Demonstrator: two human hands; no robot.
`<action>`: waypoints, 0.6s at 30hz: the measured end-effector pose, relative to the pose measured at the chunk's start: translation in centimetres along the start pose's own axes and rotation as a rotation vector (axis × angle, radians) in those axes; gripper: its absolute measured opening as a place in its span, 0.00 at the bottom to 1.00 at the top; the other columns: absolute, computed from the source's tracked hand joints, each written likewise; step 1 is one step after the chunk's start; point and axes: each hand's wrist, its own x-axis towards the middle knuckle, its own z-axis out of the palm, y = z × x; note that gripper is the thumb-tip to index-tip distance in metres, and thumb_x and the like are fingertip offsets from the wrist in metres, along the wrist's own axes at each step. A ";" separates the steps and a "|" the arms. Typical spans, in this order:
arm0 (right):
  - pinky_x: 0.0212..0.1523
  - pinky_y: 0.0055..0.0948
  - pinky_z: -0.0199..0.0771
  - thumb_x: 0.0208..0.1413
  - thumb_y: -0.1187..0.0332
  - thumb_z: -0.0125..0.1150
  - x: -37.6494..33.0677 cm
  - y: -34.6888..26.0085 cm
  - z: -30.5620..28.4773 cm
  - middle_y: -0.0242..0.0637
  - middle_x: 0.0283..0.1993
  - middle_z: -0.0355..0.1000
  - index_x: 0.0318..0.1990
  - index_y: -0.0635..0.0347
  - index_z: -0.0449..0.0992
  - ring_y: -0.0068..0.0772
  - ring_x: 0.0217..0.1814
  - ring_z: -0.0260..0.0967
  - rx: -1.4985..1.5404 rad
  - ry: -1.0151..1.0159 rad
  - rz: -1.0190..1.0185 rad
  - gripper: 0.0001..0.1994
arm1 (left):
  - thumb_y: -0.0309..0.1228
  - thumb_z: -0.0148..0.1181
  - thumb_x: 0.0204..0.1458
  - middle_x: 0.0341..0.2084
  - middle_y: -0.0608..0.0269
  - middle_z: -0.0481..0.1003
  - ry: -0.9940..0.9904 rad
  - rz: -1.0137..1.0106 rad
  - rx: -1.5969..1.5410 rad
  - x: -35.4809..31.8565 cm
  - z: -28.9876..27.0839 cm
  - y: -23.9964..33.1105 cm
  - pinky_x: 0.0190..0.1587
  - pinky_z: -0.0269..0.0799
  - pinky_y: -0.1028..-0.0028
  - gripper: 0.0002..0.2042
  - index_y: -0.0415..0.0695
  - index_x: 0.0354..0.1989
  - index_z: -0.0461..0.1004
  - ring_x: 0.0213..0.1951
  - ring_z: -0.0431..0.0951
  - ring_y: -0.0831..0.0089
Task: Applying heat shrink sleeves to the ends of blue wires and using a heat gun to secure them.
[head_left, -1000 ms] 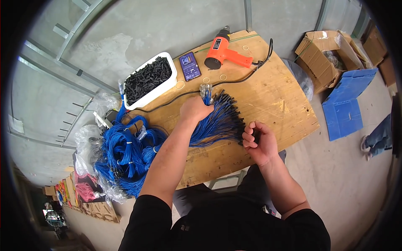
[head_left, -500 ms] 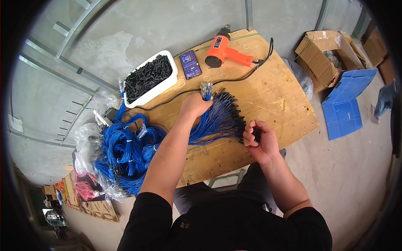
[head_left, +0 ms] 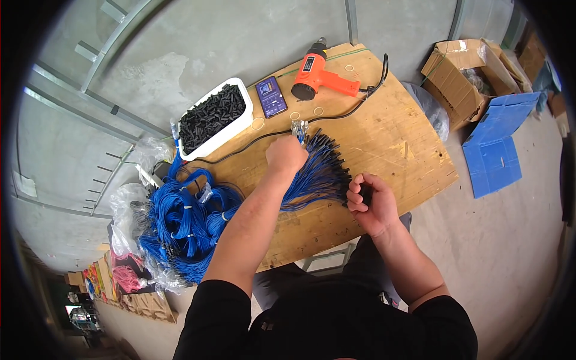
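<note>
One wooden counter point(head_left: 384, 150) carries one white tray point(head_left: 240, 129) heaped with small black sleeves point(head_left: 211, 115), one dark phone point(head_left: 271, 96), one orange heat gun point(head_left: 321, 77) whose black cord point(head_left: 354, 108) runs along the far edge, and one fanned bundle of blue wires point(head_left: 315, 177) with black-sleeved ends. A second, larger heap of coiled blue wires point(head_left: 180, 222) hangs over the counter's left edge, beside clear plastic bags point(head_left: 129, 201).

The left hand point(head_left: 286, 155) lies near the middle of the counter, on top of the fanned bundle, its fingers closed around a small cluster of wire ends point(head_left: 299, 128) with metal terminals that stick up toward the far edge. The right hand point(head_left: 369, 201) sits at the near edge, just beside the bundle's black-sleeved tips, fingers curled in and pinched on what looks like one small black sleeve point(head_left: 365, 193); it is too small to be sure.

On the floor to the right stand two cardboard boxes point(head_left: 459, 75) and one flattened blue plastic crate point(head_left: 498, 141).
</note>
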 end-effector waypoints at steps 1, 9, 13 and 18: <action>0.20 0.20 0.55 0.65 0.64 0.47 0.0 0.1 0.0 0.34 0.28 0.67 0.33 0.59 0.70 0.24 0.24 0.59 -0.008 0.006 0.000 0.11 | 0.34 0.62 0.47 0.35 0.48 0.82 0.003 0.003 0.004 0.0 0.0 -0.1 0.46 0.79 0.58 0.11 0.41 0.34 0.83 0.41 0.82 0.52; 0.19 0.20 0.55 0.65 0.64 0.48 -0.7 -0.3 0.1 0.34 0.28 0.67 0.33 0.60 0.70 0.24 0.24 0.59 0.003 -0.013 -0.012 0.11 | 0.36 0.60 0.49 0.28 0.46 0.80 0.099 0.023 -0.432 0.1 1.8 -4.6 0.39 0.77 0.59 0.12 0.37 0.30 0.78 0.34 0.82 0.53; 0.19 0.20 0.55 0.64 0.64 0.48 -0.8 -0.6 -0.1 0.33 0.27 0.67 0.33 0.60 0.71 0.24 0.24 0.59 -0.026 0.026 -0.016 0.11 | 0.26 0.54 0.58 0.24 0.57 0.78 0.140 0.026 -1.154 -1.6 2.9 -5.5 0.31 0.77 0.71 0.05 0.38 0.34 0.70 0.27 0.81 0.69; 0.19 0.20 0.54 0.64 0.64 0.49 0.4 -0.5 0.7 0.32 0.27 0.67 0.33 0.60 0.71 0.24 0.23 0.59 -0.119 0.060 -0.016 0.11 | 0.26 0.54 0.63 0.27 0.64 0.75 -0.004 0.131 -1.588 -2.8 2.5 -4.9 0.33 0.76 0.74 0.04 0.41 0.43 0.68 0.29 0.79 0.73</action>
